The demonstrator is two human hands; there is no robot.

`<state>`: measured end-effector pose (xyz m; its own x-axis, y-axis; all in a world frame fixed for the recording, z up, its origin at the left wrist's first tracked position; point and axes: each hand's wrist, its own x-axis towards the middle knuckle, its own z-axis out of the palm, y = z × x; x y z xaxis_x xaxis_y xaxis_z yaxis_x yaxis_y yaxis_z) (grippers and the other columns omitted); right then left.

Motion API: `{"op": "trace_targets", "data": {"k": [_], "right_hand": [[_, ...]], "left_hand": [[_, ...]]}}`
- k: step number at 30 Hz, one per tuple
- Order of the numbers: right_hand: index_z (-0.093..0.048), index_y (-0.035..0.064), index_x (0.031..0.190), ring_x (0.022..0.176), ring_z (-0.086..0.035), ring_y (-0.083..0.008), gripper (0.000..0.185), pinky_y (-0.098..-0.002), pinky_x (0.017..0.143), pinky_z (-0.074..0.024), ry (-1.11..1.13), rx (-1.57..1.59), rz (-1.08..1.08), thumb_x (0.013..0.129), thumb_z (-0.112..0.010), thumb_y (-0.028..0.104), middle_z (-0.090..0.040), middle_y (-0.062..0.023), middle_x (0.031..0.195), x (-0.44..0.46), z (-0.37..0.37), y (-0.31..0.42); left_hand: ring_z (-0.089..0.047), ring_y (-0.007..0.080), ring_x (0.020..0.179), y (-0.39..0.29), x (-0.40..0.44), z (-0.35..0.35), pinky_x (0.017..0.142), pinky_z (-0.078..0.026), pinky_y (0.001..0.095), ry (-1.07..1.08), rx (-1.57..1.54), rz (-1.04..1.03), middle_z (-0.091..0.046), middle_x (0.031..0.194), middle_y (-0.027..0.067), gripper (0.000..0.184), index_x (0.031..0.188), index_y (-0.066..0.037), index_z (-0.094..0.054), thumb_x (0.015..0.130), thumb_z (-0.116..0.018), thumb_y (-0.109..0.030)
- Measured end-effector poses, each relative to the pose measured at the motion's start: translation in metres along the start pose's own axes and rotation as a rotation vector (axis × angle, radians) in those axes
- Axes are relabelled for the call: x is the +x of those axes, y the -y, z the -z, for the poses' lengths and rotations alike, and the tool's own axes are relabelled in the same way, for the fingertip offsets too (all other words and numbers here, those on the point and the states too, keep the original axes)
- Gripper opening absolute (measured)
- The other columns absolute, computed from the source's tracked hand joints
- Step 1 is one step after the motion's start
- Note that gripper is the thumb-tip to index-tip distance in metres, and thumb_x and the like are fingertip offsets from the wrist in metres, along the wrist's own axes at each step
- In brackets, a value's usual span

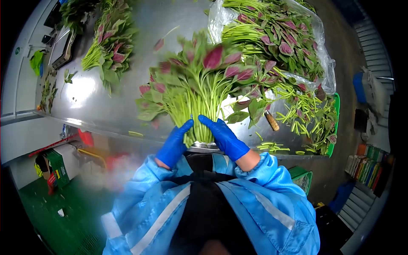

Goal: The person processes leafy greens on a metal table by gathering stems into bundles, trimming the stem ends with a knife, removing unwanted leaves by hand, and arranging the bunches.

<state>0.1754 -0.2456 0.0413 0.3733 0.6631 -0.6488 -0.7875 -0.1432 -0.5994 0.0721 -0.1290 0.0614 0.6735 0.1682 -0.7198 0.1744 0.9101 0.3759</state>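
Bundle of leafy stems (199,91) is standing over the near edge of the metal counter (91,104), its green and purple leaves pointing to 12 o'clock and its stem ends to 6 o'clock. The left hand (177,141), in a blue glove, is clamping the lower stems from the 8 o'clock side, and the right hand (224,137), also gloved, is clamping them from the 4 o'clock side. Both thumbs are pressing on the near face of the stems, with a narrow space between them. Some of the leaves are looking blurred.

At 3 o'clock from the bundle, a wooden handle (271,121) is lying beside a white surface (240,118), partly under loose leaves. Further to the right, cut stem pieces (297,117) are lying near a green rim (336,123). At 1 to 2 o'clock, a big pile of the same greens (278,36) is resting on clear plastic (216,19). At 10 to 11 o'clock, another bunch (111,53) is lying on the counter, and a single leaf with its stalk (160,44) is lying between this bunch and the bundle
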Motion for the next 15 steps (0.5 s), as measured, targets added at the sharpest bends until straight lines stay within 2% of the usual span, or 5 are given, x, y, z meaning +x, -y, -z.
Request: {"op": "trace_targets", "data": {"k": [1, 5, 9, 12, 15], "right_hand": [[-0.057, 0.0014, 0.117, 0.09, -0.06, -0.0158, 0.044, -0.0275, 0.08, -0.0457, -0.073, -0.087, -0.066, 0.087, -0.062, 0.034, -0.063, -0.0085, 0.104, -0.005, 0.0, 0.002], [-0.06, -0.0005, 0.111, 0.089, -0.06, -0.0169, 0.048, -0.0269, 0.08, -0.0447, -0.174, -0.446, -0.084, 0.085, -0.062, 0.039, -0.065, -0.01, 0.1, 0.002, 0.015, -0.011], [-0.058, 0.0005, 0.115, 0.087, -0.059, -0.0162, 0.049, -0.0288, 0.078, -0.0461, -0.13, -0.475, 0.006, 0.086, -0.06, 0.04, -0.064, -0.0099, 0.1, 0.005, 0.025, -0.015], [-0.058, -0.0009, 0.114, 0.082, -0.06, -0.0147, 0.048, -0.027, 0.072, -0.0472, -0.068, -0.351, -0.077, 0.086, -0.061, 0.038, -0.063, -0.0106, 0.098, 0.004, 0.04, -0.015], [-0.061, -0.0003, 0.103, 0.07, -0.06, -0.0157, 0.032, -0.0276, 0.064, -0.0511, -0.056, 0.01, -0.087, 0.085, -0.065, 0.025, -0.063, -0.0085, 0.082, -0.003, 0.041, -0.013]], "left_hand": [[-0.059, 0.0213, 0.104, 0.011, 0.01, 0.016, 0.088, -0.049, 0.0339, 0.069, -0.023, 0.056, -0.057, 0.117, 0.011, 0.041, 0.127, -0.002, -0.046, 0.089, -0.057, -0.013], [-0.059, 0.0198, 0.1, 0.025, 0.019, 0.012, 0.086, -0.048, 0.0311, 0.087, 0.129, -0.056, -0.059, 0.113, 0.0092, 0.043, 0.124, -0.002, -0.049, 0.084, -0.063, -0.007], [-0.06, 0.0192, 0.098, 0.026, 0.022, 0.008, 0.085, -0.048, 0.0302, 0.025, 0.224, -0.081, -0.061, 0.11, 0.0086, 0.044, 0.122, -0.001, -0.052, 0.08, -0.065, -0.004], [-0.061, 0.0196, 0.095, 0.015, 0.015, 0.004, 0.084, -0.048, 0.0298, 0.041, 0.377, -0.154, -0.063, 0.107, 0.009, 0.047, 0.12, 0.0, -0.052, 0.075, -0.066, -0.001], [-0.062, 0.0198, 0.094, 0.01, 0.015, 0.007, 0.082, -0.049, 0.0294, 0.059, 0.35, -0.118, -0.063, 0.106, 0.01, 0.05, 0.119, 0.002, -0.053, 0.071, -0.066, 0.001]]}}
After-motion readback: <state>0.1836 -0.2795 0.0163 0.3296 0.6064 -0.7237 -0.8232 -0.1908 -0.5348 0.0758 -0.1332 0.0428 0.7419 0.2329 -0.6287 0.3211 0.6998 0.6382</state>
